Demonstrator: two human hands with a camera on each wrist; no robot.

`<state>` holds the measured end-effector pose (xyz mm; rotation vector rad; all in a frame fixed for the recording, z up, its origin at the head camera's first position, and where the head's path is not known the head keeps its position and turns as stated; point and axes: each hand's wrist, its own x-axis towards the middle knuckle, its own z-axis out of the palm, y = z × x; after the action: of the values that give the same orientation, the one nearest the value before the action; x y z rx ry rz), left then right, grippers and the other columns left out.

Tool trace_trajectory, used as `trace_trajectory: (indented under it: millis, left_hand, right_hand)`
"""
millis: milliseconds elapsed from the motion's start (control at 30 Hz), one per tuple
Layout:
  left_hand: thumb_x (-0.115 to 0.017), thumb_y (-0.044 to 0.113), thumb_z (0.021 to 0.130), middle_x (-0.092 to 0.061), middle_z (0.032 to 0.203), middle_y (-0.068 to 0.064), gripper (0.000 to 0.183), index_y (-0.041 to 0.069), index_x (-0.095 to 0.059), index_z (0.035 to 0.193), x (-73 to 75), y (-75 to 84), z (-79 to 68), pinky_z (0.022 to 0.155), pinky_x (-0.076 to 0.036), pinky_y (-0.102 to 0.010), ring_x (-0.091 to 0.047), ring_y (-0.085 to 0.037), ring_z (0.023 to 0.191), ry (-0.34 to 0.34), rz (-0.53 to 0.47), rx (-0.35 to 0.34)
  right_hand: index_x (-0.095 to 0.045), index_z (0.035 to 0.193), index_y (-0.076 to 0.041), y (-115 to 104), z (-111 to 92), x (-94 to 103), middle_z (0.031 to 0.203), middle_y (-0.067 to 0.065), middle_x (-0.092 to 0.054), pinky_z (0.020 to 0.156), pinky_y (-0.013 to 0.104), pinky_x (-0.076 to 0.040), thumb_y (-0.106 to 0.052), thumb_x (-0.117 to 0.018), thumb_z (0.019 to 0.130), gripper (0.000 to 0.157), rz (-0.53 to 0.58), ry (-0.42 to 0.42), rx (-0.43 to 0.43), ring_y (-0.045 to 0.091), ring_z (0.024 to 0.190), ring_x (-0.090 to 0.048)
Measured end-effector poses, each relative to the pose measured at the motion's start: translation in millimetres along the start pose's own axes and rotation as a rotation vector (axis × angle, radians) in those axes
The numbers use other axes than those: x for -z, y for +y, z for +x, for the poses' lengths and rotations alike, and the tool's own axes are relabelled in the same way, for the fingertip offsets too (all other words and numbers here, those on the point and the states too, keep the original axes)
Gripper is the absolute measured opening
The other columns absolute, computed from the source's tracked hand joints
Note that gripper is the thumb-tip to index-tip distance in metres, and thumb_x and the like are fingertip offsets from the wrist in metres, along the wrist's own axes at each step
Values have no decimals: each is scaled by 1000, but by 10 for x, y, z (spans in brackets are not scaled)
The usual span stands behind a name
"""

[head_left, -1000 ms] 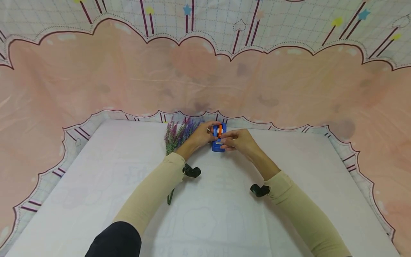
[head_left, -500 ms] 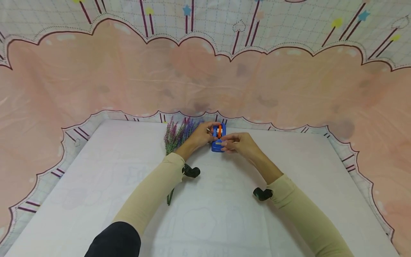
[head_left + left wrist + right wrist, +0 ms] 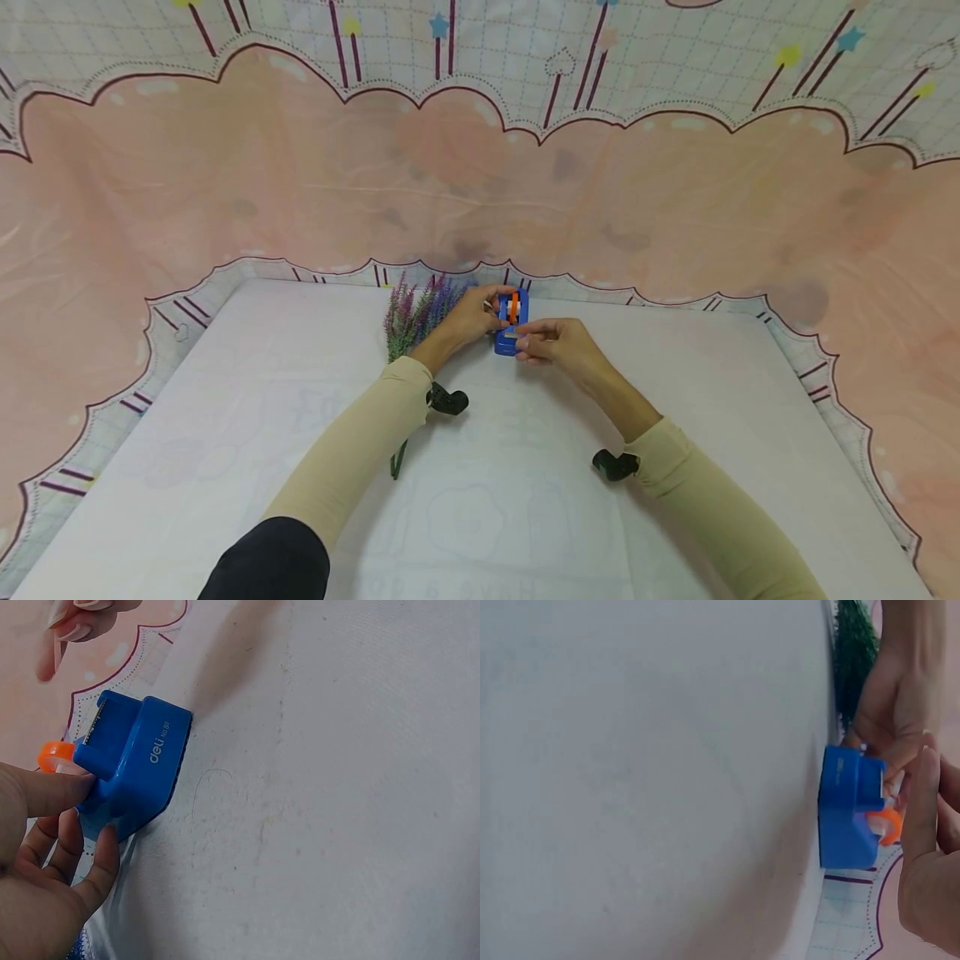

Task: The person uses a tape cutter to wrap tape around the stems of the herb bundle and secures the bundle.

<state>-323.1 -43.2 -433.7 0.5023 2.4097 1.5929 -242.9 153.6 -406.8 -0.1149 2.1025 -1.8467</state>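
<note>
A blue tape dispenser [image 3: 142,761] with an orange reel [image 3: 56,755] stands at the table's far edge. My left hand [image 3: 474,313] grips its reel end from the left, with the thumb on top and fingers along the side in the left wrist view. Just in front of the cutter, my right hand [image 3: 558,343] pinches thumb to fingertip at the tape end. The clear strip itself hardly shows. In the right wrist view the right thumb [image 3: 921,795] lies against the forefinger, close over the dispenser [image 3: 844,810].
A bunch of purple and pink flowers [image 3: 408,321] with green stems lies left of the dispenser, partly under the left forearm. The white table [image 3: 480,500] ends just behind the dispenser. A patterned cloth [image 3: 480,183] hangs beyond it.
My right hand has drawn back slightly toward the body and down from the dispenser's cutter. The left hand and the dispenser have stayed in place.
</note>
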Motion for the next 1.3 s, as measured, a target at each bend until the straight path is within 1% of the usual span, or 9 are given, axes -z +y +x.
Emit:
trace_trajectory:
  millis: [200,333,433,633,800,900,1000,1133,1300]
  left_hand:
    - [-73,-9,87,-49,96,-7,63,13,-57,145,1,2,-9,63,-42,-27,-51,-20,81,-1,6,1]
    - [-73,-9,87,-49,95,-7,64,13,-57,145,-1,0,-9,65,-42,-28,-51,-20,82,4,1,4]
    - [-74,-9,86,-49,96,-7,64,13,-57,145,-3,3,-13,67,-43,-28,-51,-21,84,8,1,6]
    - [-73,-9,87,-50,97,-8,64,13,-57,145,-3,9,-15,67,-42,-28,-51,-20,83,8,-5,15]
    - [-73,-8,87,-50,97,-9,64,12,-57,145,-4,13,-11,65,-43,-27,-51,-20,81,8,4,10]
    - [-74,-8,87,-51,96,-9,64,12,-57,145,0,17,-10,64,-42,-27,-51,-20,80,12,19,1]
    - [-74,-7,87,-51,97,-9,63,13,-57,145,-1,18,-8,64,-42,-27,-51,-20,80,16,28,-3]
    - [-74,-7,87,-51,97,-11,63,13,-58,144,-5,21,-12,65,-42,-28,-50,-20,81,16,19,5]
    - [-75,-7,86,-50,95,-8,64,12,-58,144,-3,18,-19,64,-42,-27,-50,-20,81,19,12,13]
  right_hand:
    - [-58,137,4,40,-22,-33,106,23,-72,86,39,-57,3,-62,98,40,29,12,-2,15,79,-75]
    - [-51,145,1,27,-45,-36,100,18,-75,85,36,-58,1,-64,97,49,45,25,-47,15,78,-75]
    - [-52,142,4,11,-59,-43,101,16,-76,86,35,-57,-2,-66,97,48,58,39,-108,14,78,-75]
    - [-61,133,7,16,-71,-53,119,25,-70,91,36,-56,-7,-68,97,39,77,7,-164,13,82,-75]
    - [-64,132,5,39,-88,-59,114,17,-74,83,29,-58,-10,-68,98,37,124,-10,-211,13,84,-75]
    - [-64,132,3,44,-103,-76,119,18,-73,80,26,-58,-10,-66,99,36,150,-5,-237,12,85,-75]
    - [-63,133,4,65,-109,-98,121,19,-71,78,25,-59,-7,-65,99,35,193,1,-246,11,84,-75]
    - [-60,134,7,104,-114,-116,114,16,-74,75,24,-59,-3,-63,99,36,245,-4,-244,11,81,-75]
    - [-60,135,6,138,-126,-130,113,14,-75,73,23,-59,-2,-63,99,37,267,-13,-258,11,81,-75]
